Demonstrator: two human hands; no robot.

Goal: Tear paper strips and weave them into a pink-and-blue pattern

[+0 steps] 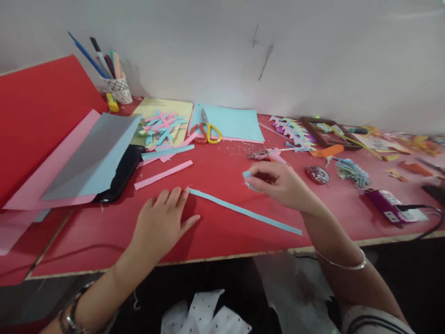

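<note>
My left hand (162, 220) lies palm down with its fingers spread, the index fingertip at the left end of a long light-blue paper strip (243, 211). That strip runs slantwise across the red tabletop toward its front edge. Pinched between the thumb and fingers of my right hand (274, 182) is a small light-blue piece of paper (247, 175); the rest of it is hidden by the fingers. A pink paper strip (163, 174) rests just beyond my left hand. Behind my right hand lies a pink glue gun (273, 153), partly covered by the hand.
Scissors (208, 130) rest on light-blue sheets (236, 121) near the wall. A pile of cut paper strips (163, 127), a black phone-like object (121, 178), stacked sheets (86, 162) and a pen cup (120, 89) are at left. A purple box (384, 204) with a cable stands right.
</note>
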